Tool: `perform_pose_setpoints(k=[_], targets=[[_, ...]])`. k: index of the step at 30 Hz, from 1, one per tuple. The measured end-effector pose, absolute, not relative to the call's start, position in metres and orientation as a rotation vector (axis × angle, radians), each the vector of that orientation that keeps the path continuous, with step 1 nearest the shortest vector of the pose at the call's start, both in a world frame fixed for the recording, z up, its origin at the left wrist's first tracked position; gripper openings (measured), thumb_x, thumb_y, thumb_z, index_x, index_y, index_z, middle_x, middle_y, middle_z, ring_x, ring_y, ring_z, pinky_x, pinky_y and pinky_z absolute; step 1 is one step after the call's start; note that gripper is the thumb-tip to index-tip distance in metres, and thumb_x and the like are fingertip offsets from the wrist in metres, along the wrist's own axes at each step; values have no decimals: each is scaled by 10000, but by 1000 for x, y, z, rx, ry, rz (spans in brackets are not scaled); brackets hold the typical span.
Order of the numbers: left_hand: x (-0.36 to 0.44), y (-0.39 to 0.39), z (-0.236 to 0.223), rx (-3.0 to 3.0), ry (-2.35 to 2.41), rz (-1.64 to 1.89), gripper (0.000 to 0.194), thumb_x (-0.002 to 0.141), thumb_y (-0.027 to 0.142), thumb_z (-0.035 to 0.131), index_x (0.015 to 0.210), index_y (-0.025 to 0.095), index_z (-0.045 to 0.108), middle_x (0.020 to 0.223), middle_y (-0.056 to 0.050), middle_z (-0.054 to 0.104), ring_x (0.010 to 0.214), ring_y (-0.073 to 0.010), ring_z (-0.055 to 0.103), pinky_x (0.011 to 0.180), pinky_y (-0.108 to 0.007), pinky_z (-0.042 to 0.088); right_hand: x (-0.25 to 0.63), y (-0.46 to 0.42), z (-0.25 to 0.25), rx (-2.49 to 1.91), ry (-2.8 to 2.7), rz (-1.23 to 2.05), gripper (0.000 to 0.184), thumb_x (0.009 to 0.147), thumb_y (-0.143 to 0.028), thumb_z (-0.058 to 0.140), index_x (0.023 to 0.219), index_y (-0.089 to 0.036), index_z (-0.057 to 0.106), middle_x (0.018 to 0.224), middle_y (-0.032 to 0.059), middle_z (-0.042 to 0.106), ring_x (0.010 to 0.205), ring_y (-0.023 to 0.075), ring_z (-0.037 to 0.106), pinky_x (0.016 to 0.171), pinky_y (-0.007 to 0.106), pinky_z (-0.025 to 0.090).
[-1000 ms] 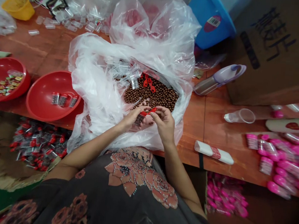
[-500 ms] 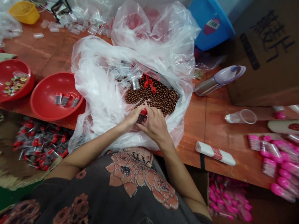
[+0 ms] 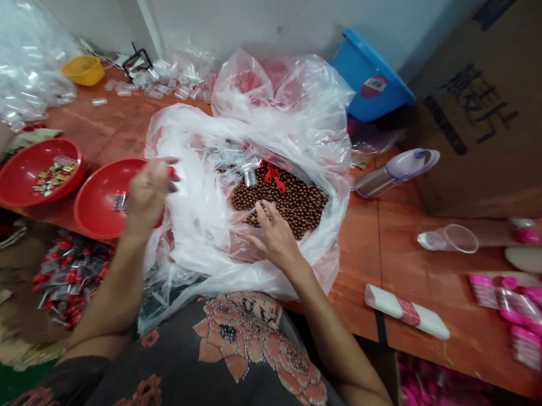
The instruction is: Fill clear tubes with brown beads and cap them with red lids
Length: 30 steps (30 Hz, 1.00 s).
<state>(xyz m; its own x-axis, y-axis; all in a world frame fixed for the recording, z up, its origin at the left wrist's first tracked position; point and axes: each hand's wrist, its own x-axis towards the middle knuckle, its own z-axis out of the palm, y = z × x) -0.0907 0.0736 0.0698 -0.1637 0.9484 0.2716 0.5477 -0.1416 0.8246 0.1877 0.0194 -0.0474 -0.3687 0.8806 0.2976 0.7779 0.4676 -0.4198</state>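
While the right hand [image 3: 275,238] spreads over brown beads [image 3: 283,201], the left hand [image 3: 148,192] pinches something red [image 3: 173,171].

Your orange-brown wooden bench [image 3: 364,266] carries a large clear plastic bag [image 3: 279,103] bunched open in the middle, with two red bowls [image 3: 39,172] [image 3: 97,195] to its left. Beyond them sit a yellow tub [image 3: 83,70] and scattered clear plastic tubes [image 3: 153,87]. To your right lie a tipped clear plastic cup [image 3: 449,237], a purple-lidded jug [image 3: 395,172], a white roll [image 3: 407,311] banded in red, and pink-capped packets [image 3: 511,309].
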Motion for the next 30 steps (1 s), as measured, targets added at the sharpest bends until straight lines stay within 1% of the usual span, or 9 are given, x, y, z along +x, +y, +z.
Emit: perform_pose_setpoints(k=[4, 7, 10, 13, 16, 18, 22, 26, 30], targets=[[-174, 95, 101, 2034, 2402, 919, 416, 959, 523, 430, 977, 208, 701, 749, -39, 648, 801, -222, 633, 835, -411, 509, 211, 35, -68, -1424, -2125, 390, 423, 925, -282, 545, 1337, -188, 549, 1383, 169, 524, 1305, 300, 501, 1044, 490, 470], [-170, 111, 106, 2214, 2445, 885, 311, 936, 465, 498, 1020, 229, 681, 939, -65, 669, 1042, -288, 596, 1000, -511, 434, 228, 58, -72, -1483, -2006, 378, 276, 942, -260, 496, 1157, -195, 656, 1135, 130, 622, 1076, 264, 613, 966, 455, 516], [-107, 131, 88, 2455, 2023, 931, 215, 933, 281, 493, 1036, 227, 674, 1053, -65, 673, 1078, -257, 586, 1006, -463, 438, 234, 90, -72, -1583, -1929, 273, 245, 927, -210, 480, 1080, -177, 668, 1030, 123, 614, 958, 258, 617, 904, 436, 523], [-26, 155, 49, 2579, 1496, 439, 295, 840, 66, 468, 951, 211, 700, 960, -72, 680, 967, -231, 619, 884, -360, 479, 229, 121, -76, -1694, -1899, 202, 277, 887, -201, 539, 1143, -142, 630, 1053, 147, 606, 953, 274, 603, 891, 444, 504], [26, 177, 3, 2608, 1214, 83, 341, 791, 10, 477, 943, 197, 717, 953, -92, 670, 943, -235, 614, 815, -326, 461, 226, 137, -79, -1750, -1904, 262, 327, 860, -176, 558, 1178, -111, 602, 1081, 173, 622, 950, 278, 611, 884, 433, 497], [38, 190, -21, 2622, 1138, 61, 397, 778, -18, 460, 1005, 190, 710, 1038, -108, 664, 1003, -238, 589, 834, -323, 448, 229, 138, -79, -1751, -1857, 333, 338, 855, -152, 528, 1180, -107, 606, 1101, 184, 639, 962, 280, 620, 899, 435, 494], [29, 208, -44, 2564, 1163, 239, 410, 764, -24, 454, 1036, 177, 686, 1018, -103, 665, 1038, -244, 548, 929, -347, 421, 244, 116, -79, -1640, -1537, 550, 306, 864, -254, 520, 1130, -157, 637, 1076, 131, 683, 971, 266, 640, 929, 463, 498], [23, 205, -43, 2404, 1130, 428, 312, 814, 76, 515, 1066, 181, 665, 1013, -93, 673, 1025, -243, 573, 969, -354, 417, 256, 73, -76, -1412, -1029, 949, 350, 796, -412, 635, 1081, -211, 596, 987, 44, 686, 807, 182, 654, 751, 370, 566], [39, 183, -40, 2184, 967, 420, 270, 872, 231, 558, 1115, 198, 672, 1105, -80, 688, 1013, -210, 620, 951, -329, 447, 258, 29, -70, -1340, -785, 1028, 328, 758, -392, 717, 1009, -238, 574, 1037, 25, 687, 828, 147, 648, 768, 331, 566]])
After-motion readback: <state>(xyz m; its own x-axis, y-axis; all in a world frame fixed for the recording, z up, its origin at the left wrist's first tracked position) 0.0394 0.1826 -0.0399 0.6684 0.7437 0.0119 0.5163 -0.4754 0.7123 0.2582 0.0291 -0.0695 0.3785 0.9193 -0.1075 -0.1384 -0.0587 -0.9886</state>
